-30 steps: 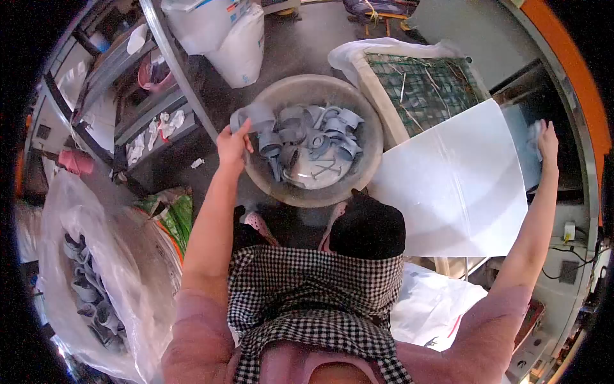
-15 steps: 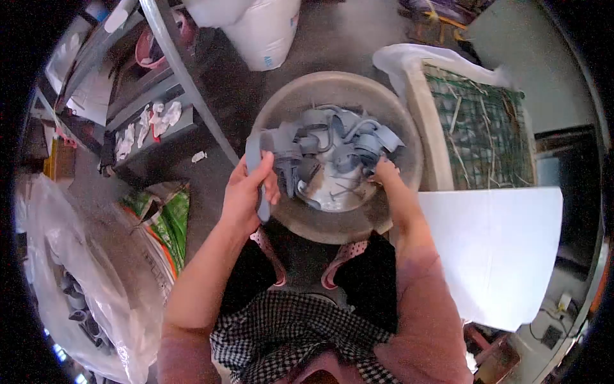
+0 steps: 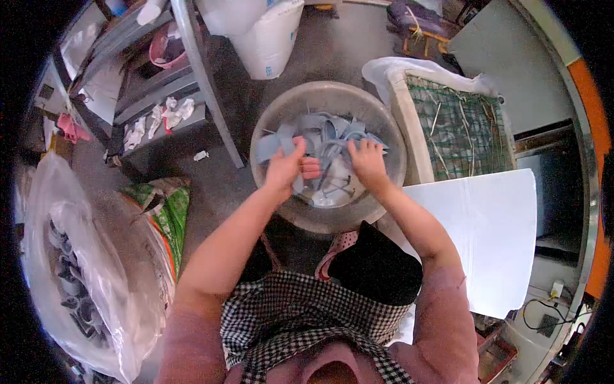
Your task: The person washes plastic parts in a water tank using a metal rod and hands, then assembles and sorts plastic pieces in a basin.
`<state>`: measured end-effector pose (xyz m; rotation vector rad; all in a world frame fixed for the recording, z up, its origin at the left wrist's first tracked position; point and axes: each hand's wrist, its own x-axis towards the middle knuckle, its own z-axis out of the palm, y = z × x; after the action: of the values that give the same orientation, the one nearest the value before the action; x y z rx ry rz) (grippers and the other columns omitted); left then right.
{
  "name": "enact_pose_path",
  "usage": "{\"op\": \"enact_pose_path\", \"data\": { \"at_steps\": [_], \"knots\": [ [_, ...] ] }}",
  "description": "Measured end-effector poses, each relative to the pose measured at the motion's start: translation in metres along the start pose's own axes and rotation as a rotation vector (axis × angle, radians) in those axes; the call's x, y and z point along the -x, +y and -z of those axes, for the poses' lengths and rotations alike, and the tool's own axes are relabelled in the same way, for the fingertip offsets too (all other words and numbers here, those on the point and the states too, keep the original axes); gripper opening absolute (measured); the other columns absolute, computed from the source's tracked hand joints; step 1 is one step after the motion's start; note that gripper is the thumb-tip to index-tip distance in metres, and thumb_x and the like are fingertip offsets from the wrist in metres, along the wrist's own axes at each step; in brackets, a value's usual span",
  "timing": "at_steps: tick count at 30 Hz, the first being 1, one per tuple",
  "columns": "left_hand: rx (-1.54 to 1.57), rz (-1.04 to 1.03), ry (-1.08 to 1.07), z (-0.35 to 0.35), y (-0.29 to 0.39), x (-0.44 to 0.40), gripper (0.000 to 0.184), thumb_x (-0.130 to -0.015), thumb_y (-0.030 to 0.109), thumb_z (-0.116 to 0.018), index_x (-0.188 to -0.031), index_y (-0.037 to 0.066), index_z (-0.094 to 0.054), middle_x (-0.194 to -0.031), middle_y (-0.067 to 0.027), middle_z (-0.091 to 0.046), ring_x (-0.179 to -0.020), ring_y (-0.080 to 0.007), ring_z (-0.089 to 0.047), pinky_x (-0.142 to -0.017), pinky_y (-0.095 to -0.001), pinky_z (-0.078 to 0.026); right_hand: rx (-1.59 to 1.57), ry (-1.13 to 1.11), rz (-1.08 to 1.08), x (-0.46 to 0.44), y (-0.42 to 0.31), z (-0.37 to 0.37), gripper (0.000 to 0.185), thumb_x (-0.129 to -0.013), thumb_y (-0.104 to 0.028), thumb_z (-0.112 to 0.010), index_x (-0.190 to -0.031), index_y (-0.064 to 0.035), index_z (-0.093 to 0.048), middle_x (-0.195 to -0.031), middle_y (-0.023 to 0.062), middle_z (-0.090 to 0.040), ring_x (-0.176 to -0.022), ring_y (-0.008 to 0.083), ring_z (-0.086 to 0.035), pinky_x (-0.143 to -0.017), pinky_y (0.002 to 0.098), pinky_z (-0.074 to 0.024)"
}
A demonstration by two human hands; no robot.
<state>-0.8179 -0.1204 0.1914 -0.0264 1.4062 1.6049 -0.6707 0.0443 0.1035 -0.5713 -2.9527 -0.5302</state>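
A round grey tub (image 3: 281, 107) stands on the floor in front of me, with several grey curved plastic parts (image 3: 329, 128) and thin branching pieces in it. Over the tub's left side, my left hand (image 3: 291, 168) is closed on a grey plastic part, its thumb up and fingers curled. My right hand (image 3: 368, 160) reaches into the right side, fingers bent down onto grey parts; its fingertips touch them, and what it grips is too small to make out.
At left are a clear plastic bag (image 3: 115, 281) of grey parts, a green sack (image 3: 169, 217) and a metal rack (image 3: 208, 89). To the right are a crate with green netting (image 3: 454, 128) and a white board (image 3: 480, 237). A white sack (image 3: 272, 45) stands behind.
My right hand came from the far right, by the white board, into the tub. My left hand moved from the tub's left rim inward over the parts.
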Motion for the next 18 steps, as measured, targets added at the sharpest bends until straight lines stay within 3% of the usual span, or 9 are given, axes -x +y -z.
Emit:
{"op": "enact_pose_path", "data": {
  "at_steps": [3,5,7,9,10,11,13,18],
  "knots": [
    [0.141,0.061,-0.080,-0.009,-0.016,-0.010,0.041,-0.087,0.030,-0.058,-0.114,0.001,-0.049,-0.088,-0.0128,-0.058,-0.066,-0.0214,-0.059,-0.058,-0.0349,-0.052,-0.029,0.132,0.009,-0.012,-0.029,0.064,0.036,-0.075,-0.016,-0.054,-0.110,-0.0076,-0.049,-0.090,0.0106,-0.053,-0.085,0.0273,-0.051,-0.071,0.0425,-0.0377],
    [-0.083,-0.183,0.030,-0.012,-0.018,-0.018,0.038,-0.088,0.035,-0.056,-0.113,0.006,-0.050,-0.090,-0.0103,-0.059,-0.068,-0.0202,-0.059,-0.055,-0.0328,-0.050,-0.066,0.158,0.090,-0.015,-0.044,0.097,0.037,-0.076,-0.015,-0.054,-0.112,-0.0079,-0.048,-0.091,0.0122,-0.052,-0.087,0.0283,-0.050,-0.074,0.0430,-0.0366],
    [-0.058,-0.107,0.019,-0.013,-0.010,-0.006,0.032,-0.086,0.027,-0.059,-0.106,0.004,-0.051,-0.089,-0.0090,-0.059,-0.069,-0.0202,-0.060,-0.054,-0.0331,-0.048,-0.093,0.163,0.059,-0.014,-0.045,0.108,0.039,-0.075,-0.014,-0.053,-0.113,-0.0073,-0.048,-0.092,0.0120,-0.052,-0.091,0.0274,-0.049,-0.078,0.0427,-0.0361],
    [0.001,-0.227,0.095,-0.013,0.000,0.009,0.021,-0.081,0.014,-0.062,-0.095,0.003,-0.052,-0.085,-0.0087,-0.059,-0.066,-0.0203,-0.060,-0.052,-0.0343,-0.047,-0.147,0.305,0.150,-0.013,-0.027,0.114,0.039,-0.076,-0.015,-0.052,-0.114,-0.0063,-0.047,-0.093,0.0107,-0.052,-0.092,0.0263,-0.050,-0.082,0.0460,-0.0358],
    [-0.080,-0.283,0.065,0.004,-0.003,-0.010,0.017,-0.076,0.003,-0.061,-0.088,0.003,-0.050,-0.079,-0.0085,-0.058,-0.063,-0.0214,-0.061,-0.051,-0.0344,-0.048,-0.184,0.345,0.094,-0.009,-0.016,0.120,0.046,-0.070,-0.007,-0.057,-0.115,-0.0054,-0.046,-0.095,0.0093,-0.052,-0.093,0.0270,-0.050,-0.087,0.0443,-0.0366],
    [0.049,-0.290,0.019,0.012,0.005,-0.010,0.015,-0.075,0.000,-0.059,-0.087,0.003,-0.049,-0.072,-0.0082,-0.058,-0.059,-0.0215,-0.061,-0.051,-0.0342,-0.049,-0.176,0.344,0.090,-0.002,-0.005,0.119,0.046,-0.070,-0.007,-0.057,-0.115,-0.0054,-0.046,-0.095,0.0093,-0.052,-0.093,0.0270,-0.050,-0.087,0.0443,-0.0366],
    [-0.043,-0.334,-0.113,0.026,0.028,0.005,0.012,-0.079,0.002,-0.057,-0.090,0.002,-0.052,-0.069,-0.0067,-0.057,-0.058,-0.0196,-0.060,-0.052,-0.0337,-0.050,-0.661,0.305,-0.208,0.012,0.019,0.111,0.055,-0.062,0.007,-0.055,-0.115,-0.0052,-0.045,-0.101,0.0104,-0.052,-0.098,0.0308,-0.050,-0.091,0.0404,-0.0376],
    [-0.383,-0.370,-0.302,0.031,0.036,0.015,0.018,-0.088,0.016,-0.054,-0.098,0.003,-0.059,-0.072,-0.0051,-0.058,-0.057,-0.0170,-0.059,-0.054,-0.0318,-0.049,-1.078,0.328,-0.308,0.021,0.037,0.111,0.063,-0.056,0.016,-0.046,-0.115,-0.0052,-0.041,-0.105,0.0157,-0.051,-0.104,0.0344,-0.048,-0.093,0.0357,-0.0374]
  ]
}}
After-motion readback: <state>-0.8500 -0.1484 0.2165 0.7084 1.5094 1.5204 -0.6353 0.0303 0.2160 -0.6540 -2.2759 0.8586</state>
